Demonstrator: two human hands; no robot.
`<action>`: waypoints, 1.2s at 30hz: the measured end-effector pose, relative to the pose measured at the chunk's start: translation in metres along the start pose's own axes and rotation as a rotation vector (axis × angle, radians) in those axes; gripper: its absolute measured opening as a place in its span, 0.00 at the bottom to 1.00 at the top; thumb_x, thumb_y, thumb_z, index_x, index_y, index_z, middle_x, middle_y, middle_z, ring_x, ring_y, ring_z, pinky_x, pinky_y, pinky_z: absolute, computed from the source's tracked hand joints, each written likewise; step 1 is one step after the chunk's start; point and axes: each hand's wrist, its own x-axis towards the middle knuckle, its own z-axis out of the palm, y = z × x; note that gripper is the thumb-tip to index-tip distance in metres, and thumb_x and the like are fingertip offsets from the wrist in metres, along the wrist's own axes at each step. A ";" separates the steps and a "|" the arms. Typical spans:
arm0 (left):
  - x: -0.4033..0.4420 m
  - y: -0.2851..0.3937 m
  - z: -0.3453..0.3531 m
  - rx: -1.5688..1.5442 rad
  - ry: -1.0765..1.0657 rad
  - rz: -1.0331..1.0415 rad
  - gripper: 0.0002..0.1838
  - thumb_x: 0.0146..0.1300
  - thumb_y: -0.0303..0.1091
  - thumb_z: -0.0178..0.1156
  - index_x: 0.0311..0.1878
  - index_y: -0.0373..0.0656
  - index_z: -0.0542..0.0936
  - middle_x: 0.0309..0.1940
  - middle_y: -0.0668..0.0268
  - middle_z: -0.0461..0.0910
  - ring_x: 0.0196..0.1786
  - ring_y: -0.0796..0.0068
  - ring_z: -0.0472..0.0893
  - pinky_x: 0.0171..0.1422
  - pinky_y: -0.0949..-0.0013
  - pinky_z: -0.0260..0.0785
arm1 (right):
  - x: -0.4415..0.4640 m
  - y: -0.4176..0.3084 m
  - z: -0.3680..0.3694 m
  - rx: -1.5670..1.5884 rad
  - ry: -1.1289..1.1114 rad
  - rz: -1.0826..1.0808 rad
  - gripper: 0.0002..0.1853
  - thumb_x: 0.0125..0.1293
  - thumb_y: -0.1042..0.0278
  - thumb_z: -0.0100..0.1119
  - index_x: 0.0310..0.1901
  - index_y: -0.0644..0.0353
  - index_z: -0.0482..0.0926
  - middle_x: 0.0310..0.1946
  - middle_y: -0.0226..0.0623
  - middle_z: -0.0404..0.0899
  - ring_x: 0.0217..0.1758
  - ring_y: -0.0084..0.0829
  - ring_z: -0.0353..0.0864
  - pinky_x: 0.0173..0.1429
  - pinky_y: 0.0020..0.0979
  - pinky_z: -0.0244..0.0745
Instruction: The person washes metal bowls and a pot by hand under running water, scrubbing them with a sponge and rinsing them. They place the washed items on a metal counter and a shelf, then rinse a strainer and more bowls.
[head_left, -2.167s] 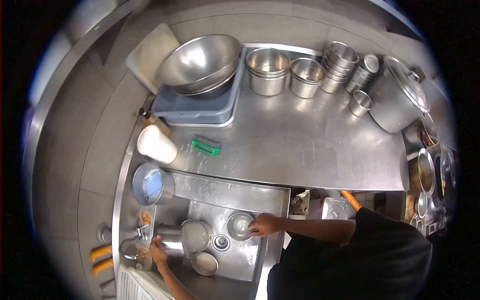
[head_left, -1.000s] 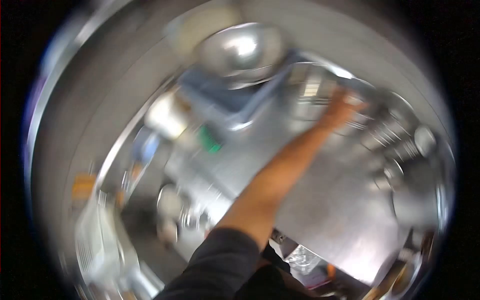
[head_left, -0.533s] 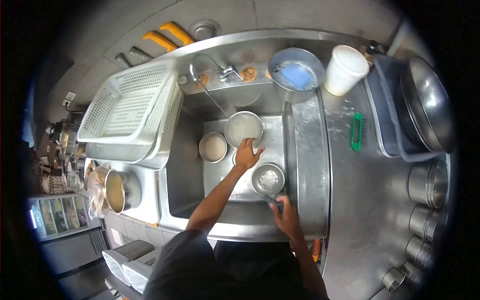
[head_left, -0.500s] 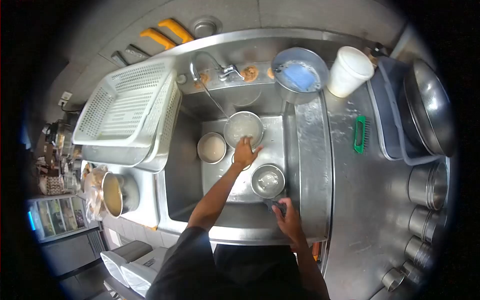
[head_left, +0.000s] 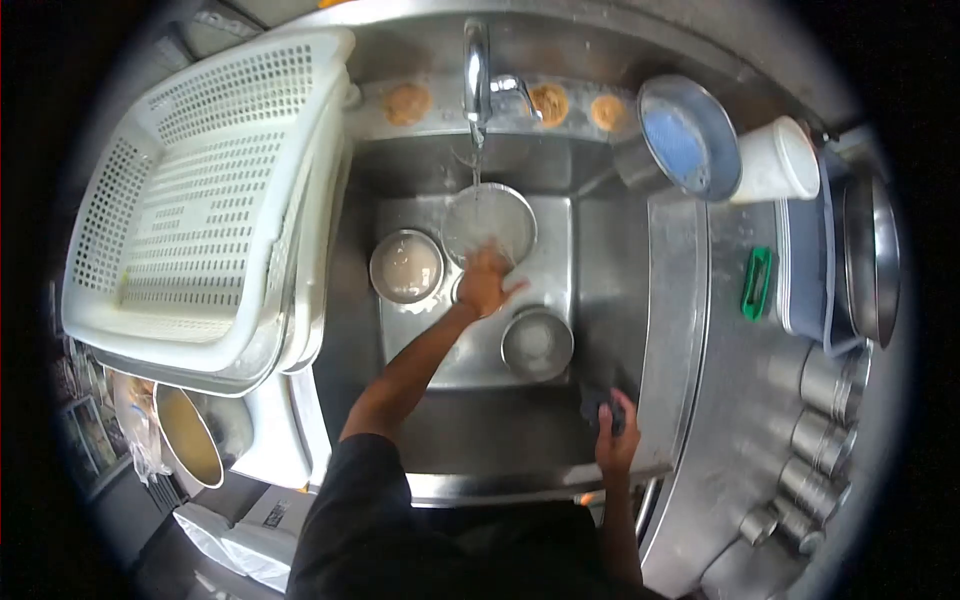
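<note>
My left hand (head_left: pixel 487 285) reaches over the near rim of a round metal bowl (head_left: pixel 490 222) filled with cloudy water, its thumb spread and its fingertips blurred at the water. From the faucet (head_left: pixel 477 80), a stream runs into that bowl. My right hand (head_left: pixel 618 435) grips a dark grey scrubbing pad (head_left: pixel 598 408) above the sink's near right side. A metal bowl with whitish liquid (head_left: pixel 407 267) stands to the left of the left hand. Another metal bowl (head_left: pixel 537 344) sits between the two hands on the sink floor.
White perforated baskets (head_left: pixel 200 190) are stacked left of the sink (head_left: pixel 460 430). On the right are a metal pot with a blue cloth-like item (head_left: pixel 675 140), a white tub (head_left: pixel 775 165), a green brush (head_left: pixel 757 284) and several metal containers (head_left: pixel 825 435).
My view has tilted and moved nearer the sink. My right hand has drawn away from the near bowl to the right with the pad. My left hand stays at the water-filled bowl.
</note>
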 end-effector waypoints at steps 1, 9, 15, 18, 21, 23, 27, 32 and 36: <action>-0.025 0.020 0.023 -0.145 -0.084 0.066 0.44 0.62 0.71 0.47 0.66 0.41 0.69 0.72 0.45 0.56 0.73 0.45 0.57 0.75 0.44 0.47 | -0.004 0.002 -0.002 -0.018 0.005 0.024 0.16 0.69 0.63 0.59 0.53 0.65 0.76 0.36 0.44 0.81 0.43 0.27 0.79 0.50 0.29 0.74; -0.128 0.026 0.185 0.234 -0.138 0.433 0.24 0.69 0.39 0.47 0.66 0.44 0.69 0.62 0.54 0.71 0.65 0.46 0.69 0.68 0.45 0.62 | 0.022 -0.012 0.025 0.383 -0.059 0.278 0.22 0.72 0.56 0.55 0.55 0.69 0.74 0.44 0.41 0.80 0.44 0.28 0.82 0.46 0.30 0.83; -0.125 0.025 0.122 -0.306 -0.777 0.448 0.23 0.66 0.42 0.51 0.62 0.44 0.73 0.57 0.54 0.76 0.65 0.51 0.70 0.69 0.47 0.59 | 0.057 -0.021 0.037 0.378 -0.163 0.264 0.23 0.72 0.54 0.54 0.56 0.69 0.73 0.46 0.42 0.80 0.44 0.30 0.82 0.46 0.30 0.82; -0.120 -0.048 0.167 -0.892 -0.208 0.188 0.26 0.65 0.42 0.51 0.65 0.44 0.70 0.56 0.50 0.75 0.60 0.52 0.74 0.63 0.49 0.66 | 0.076 -0.037 0.038 0.348 -0.173 0.262 0.25 0.73 0.53 0.53 0.58 0.69 0.73 0.47 0.40 0.79 0.42 0.30 0.82 0.47 0.31 0.81; -0.102 -0.080 0.074 0.102 0.367 -0.348 0.27 0.65 0.38 0.49 0.67 0.41 0.67 0.57 0.51 0.75 0.58 0.53 0.75 0.66 0.52 0.62 | 0.094 -0.036 0.044 0.468 -0.183 0.240 0.25 0.73 0.56 0.54 0.59 0.71 0.71 0.48 0.41 0.78 0.43 0.33 0.83 0.47 0.35 0.83; -0.110 -0.149 0.087 0.490 0.290 -0.398 0.24 0.66 0.35 0.47 0.64 0.40 0.71 0.60 0.52 0.75 0.61 0.57 0.76 0.74 0.54 0.53 | 0.099 -0.043 0.050 0.694 -0.187 0.419 0.24 0.72 0.59 0.55 0.60 0.72 0.68 0.47 0.47 0.80 0.46 0.38 0.84 0.45 0.37 0.85; -0.069 -0.136 -0.019 -0.157 -0.200 -0.796 0.22 0.66 0.39 0.48 0.59 0.41 0.77 0.58 0.56 0.75 0.64 0.58 0.71 0.71 0.61 0.57 | 0.113 -0.062 0.052 0.754 -0.321 0.441 0.26 0.72 0.60 0.55 0.61 0.72 0.66 0.47 0.47 0.79 0.48 0.41 0.84 0.46 0.39 0.84; -0.027 -0.154 -0.059 -1.203 0.665 -0.975 0.29 0.66 0.60 0.48 0.51 0.42 0.78 0.45 0.64 0.73 0.50 0.71 0.70 0.56 0.67 0.60 | 0.133 -0.086 0.069 0.696 -0.368 0.262 0.21 0.72 0.63 0.53 0.61 0.66 0.71 0.51 0.43 0.80 0.52 0.37 0.82 0.54 0.39 0.80; -0.013 -0.042 -0.158 -1.180 0.571 -0.843 0.40 0.66 0.72 0.41 0.38 0.39 0.82 0.28 0.67 0.74 0.34 0.75 0.70 0.41 0.67 0.65 | 0.172 -0.157 0.126 0.136 -0.399 -0.719 0.22 0.68 0.68 0.53 0.62 0.64 0.71 0.61 0.43 0.74 0.67 0.45 0.69 0.71 0.46 0.60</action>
